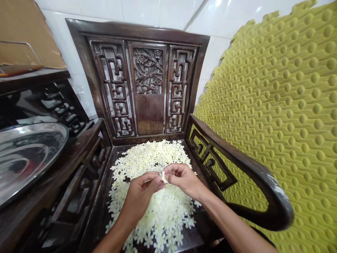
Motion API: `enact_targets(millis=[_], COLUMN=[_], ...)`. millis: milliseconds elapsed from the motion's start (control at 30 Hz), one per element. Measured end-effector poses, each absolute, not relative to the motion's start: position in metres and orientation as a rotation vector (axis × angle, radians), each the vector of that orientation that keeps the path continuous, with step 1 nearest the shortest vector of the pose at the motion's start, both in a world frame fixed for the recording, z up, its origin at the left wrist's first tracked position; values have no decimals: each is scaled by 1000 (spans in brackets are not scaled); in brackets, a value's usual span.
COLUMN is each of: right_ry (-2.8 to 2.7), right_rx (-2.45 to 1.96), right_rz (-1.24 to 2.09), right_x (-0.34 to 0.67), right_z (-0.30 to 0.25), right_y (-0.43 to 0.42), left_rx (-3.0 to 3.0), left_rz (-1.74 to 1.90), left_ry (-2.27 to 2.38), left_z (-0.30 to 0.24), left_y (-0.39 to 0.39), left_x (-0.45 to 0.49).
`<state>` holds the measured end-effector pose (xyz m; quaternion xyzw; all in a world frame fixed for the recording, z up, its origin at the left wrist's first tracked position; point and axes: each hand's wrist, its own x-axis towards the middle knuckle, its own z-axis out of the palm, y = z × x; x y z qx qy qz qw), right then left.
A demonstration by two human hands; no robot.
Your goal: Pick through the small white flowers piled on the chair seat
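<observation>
Both my hands meet over the seat of a dark carved wooden chair [147, 26]. Between their fingertips is a small bunch of white flowers [163, 177]. My left hand [144, 189] pinches it from the left, thumb and forefinger closed. From the right, my right hand [181, 179] pinches the same bunch, its other fingers curled. Beneath them, a thick spread of loose white and pale yellow flowers [150, 154] covers much of the seat. The fingers partly hide the bunch, so I cannot tell how its flowers are joined.
Curved armrests flank the seat; the right armrest [244, 168] reaches toward me. A round shiny metal tray [34, 154] stands at the left. A yellow bumpy foam mat [279, 105] leans upright on the right. White tiles [142, 10] line the wall behind, and cardboard [26, 31] stands at upper left.
</observation>
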<state>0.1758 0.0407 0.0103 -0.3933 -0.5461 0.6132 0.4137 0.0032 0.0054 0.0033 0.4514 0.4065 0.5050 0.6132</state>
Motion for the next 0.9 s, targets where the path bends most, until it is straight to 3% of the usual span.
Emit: enact_targets(millis=[333,600,900], right_ry=[-1395,-1393,-1419], right_rx=[-936,-1185,-1159], right_rz=[1547,1135,1202], right_x=[168,180,173], right_z=[1,10,-4], right_y=[34,43,41], left_rx=[1388,1092,1089], left_rz=[1353,1342,1272], left_ry=[1164,1209,1314], left_z=[-9,-16,-18], left_y=[6,13,19], left_x=[1,-2,-12])
